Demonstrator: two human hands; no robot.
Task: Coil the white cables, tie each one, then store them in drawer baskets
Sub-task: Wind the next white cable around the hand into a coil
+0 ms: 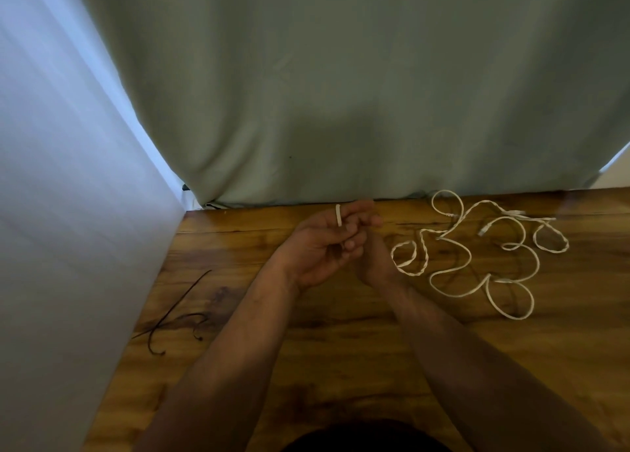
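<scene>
Far left: pale sheet (68,179) hanging, covers the left edge of the wood table (341,366). Grey-green curtain (341,93) fills the back, its hem reaching the table's far edge.

On the table near the sheet: thin dark ties (185,293), loose, a few strands crossing, well apart from both hands.

Centre: both forearms bare, reaching forward over the table, hands meeting near the far edge. Left hand (317,250) palm up, fingers curled in, pinching a white bit (338,214) that sticks up between the fingers. Cable end or tie, cannot tell, too small and blurred. Right hand (375,260) sits right behind and against the left, mostly hidden by it. Its fingertips come up to the left fingertips; whether it grips anything, cannot tell.

Right: white cables (469,254) uncoiled, lying flat on the table in loose loops and crossings, not tied. One stretch is twisted, its loop just beside the right wrist. Plug ends show near the far side of the tangle. Whether the bit in the left hand joins this tangle, cannot tell.
</scene>
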